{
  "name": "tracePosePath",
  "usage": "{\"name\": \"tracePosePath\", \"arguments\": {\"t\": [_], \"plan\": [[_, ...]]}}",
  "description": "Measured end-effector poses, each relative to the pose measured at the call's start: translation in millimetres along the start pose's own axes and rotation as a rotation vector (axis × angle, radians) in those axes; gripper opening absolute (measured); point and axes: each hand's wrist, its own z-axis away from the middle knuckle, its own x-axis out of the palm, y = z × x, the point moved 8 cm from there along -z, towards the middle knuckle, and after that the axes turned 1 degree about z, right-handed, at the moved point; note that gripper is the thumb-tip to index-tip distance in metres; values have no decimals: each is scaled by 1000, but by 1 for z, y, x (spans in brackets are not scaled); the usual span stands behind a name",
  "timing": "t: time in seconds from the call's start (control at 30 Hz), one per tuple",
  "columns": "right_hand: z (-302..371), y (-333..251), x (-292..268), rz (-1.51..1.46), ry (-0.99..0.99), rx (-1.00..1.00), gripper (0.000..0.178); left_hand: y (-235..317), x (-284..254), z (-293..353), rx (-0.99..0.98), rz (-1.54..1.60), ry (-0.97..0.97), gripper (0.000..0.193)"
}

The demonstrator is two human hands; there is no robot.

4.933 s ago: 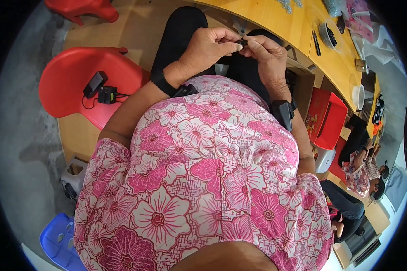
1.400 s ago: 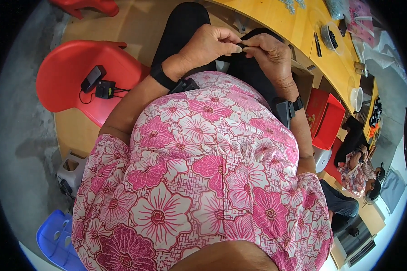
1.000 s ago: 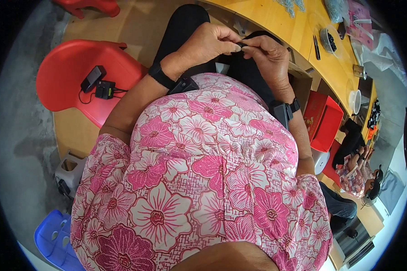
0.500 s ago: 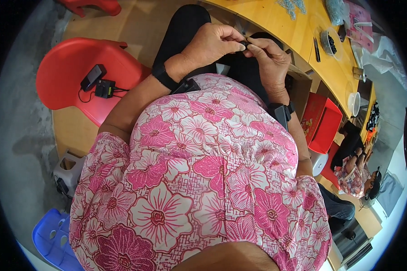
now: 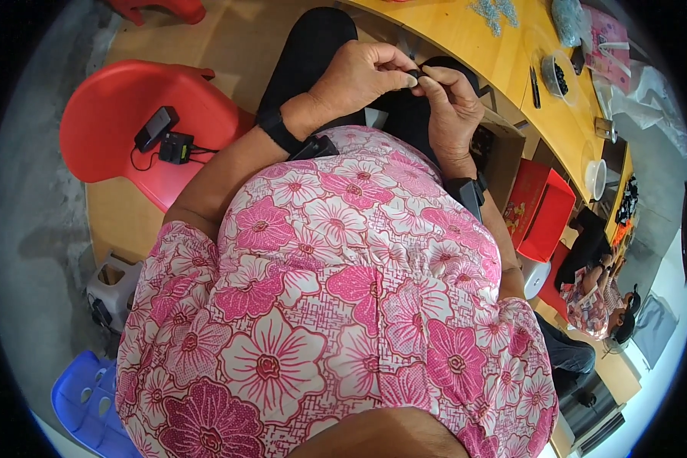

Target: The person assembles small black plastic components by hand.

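Observation:
Above my dark trousers, by the table edge, my two hands meet at the fingertips around a tiny black piece (image 5: 415,74). Its exact kind is too small to tell. My left hand (image 5: 359,82) pinches it between thumb and index finger. On the other side, my right hand (image 5: 454,114) closes its thumb and fingertips on the same piece, hiding part of it. Each wrist wears a black band. On the yellow table (image 5: 466,46), a clear bowl (image 5: 549,70) contains several small black parts, and a slim black tool (image 5: 535,87) lies beside it.
Silvery small pieces (image 5: 496,14) lie on the table, near a pink bag (image 5: 607,46). A metal cup (image 5: 605,128) and a white tub (image 5: 596,180) stand farther along. To my left, a red chair (image 5: 91,130) holds black devices with cables. A red box (image 5: 548,217) and another person (image 5: 588,305) are at right.
My right hand has shifted slightly left and its fingers have changed position on the small black piece. My left hand stays nearly in place, still pinching.

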Motion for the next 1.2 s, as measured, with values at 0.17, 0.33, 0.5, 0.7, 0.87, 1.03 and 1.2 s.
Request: {"name": "tracePosePath", "arguments": {"t": [0.17, 0.33, 0.5, 0.7, 0.87, 1.03, 1.2], "plan": [[0, -6, 0, 83, -29, -60, 6, 2, 0, 1, 0, 20, -5, 17], [-1, -10, 0, 164, -53, -103, 8, -7, 1, 3, -60, 83, 13, 17], [-3, -19, 1, 268, -75, -171, 9, -7, 1, 2, -79, 86, 10, 17], [-6, -21, 3, 313, -121, -149, 8, 1, 0, 2, -6, -11, 18, 19], [-5, -17, 2, 168, -67, -68, 7, 1, -2, 2, 10, -14, 49, 19], [-4, -19, 2, 217, -63, -92, 7, 4, -3, 2, 39, -72, 57, 18], [-4, -21, 2, 254, -27, -113, 8, 4, -2, 0, 33, -35, 50, 19]]}}
